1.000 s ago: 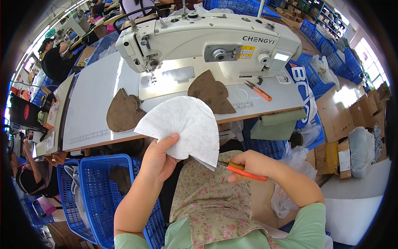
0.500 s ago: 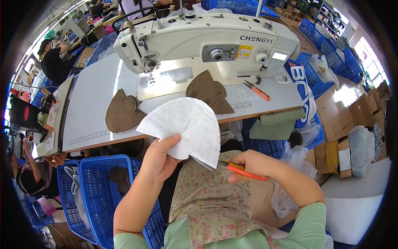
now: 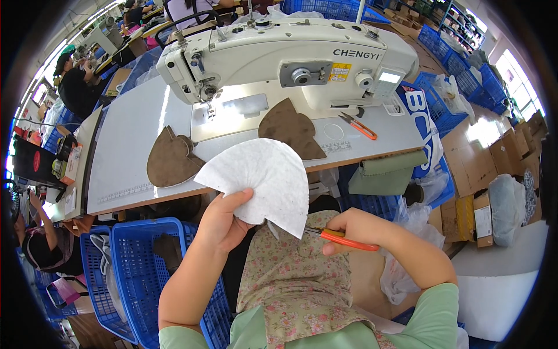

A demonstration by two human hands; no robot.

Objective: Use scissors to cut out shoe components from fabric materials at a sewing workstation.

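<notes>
My left hand [image 3: 228, 218] pinches a rounded, fan-shaped piece of white felt-like fabric [image 3: 261, 179], thumb on top near the notch in its lower edge. A bit of grey shows beneath that lower edge. My right hand [image 3: 356, 228] is closed round orange-handled scissors [image 3: 349, 239], their metal tip close to the lower right corner of the fabric. Whether the blades touch the cloth I cannot tell. Just beyond lie two brown fabric pieces on the table, one to the left [image 3: 168, 160] and one to the right [image 3: 289, 129].
A white sewing machine [image 3: 244, 55] stands on the grey table [image 3: 131, 131]. Another orange-handled pair of scissors [image 3: 357, 125] lies at its right. Blue baskets [image 3: 139, 276] stand low on the left. Green folded fabric [image 3: 386, 174] hangs at the right edge, and people work far left.
The white fabric has tilted slightly at its lower right corner, and the grey layer beneath shows less there. My right hand and the scissors have shifted a little to the right.
</notes>
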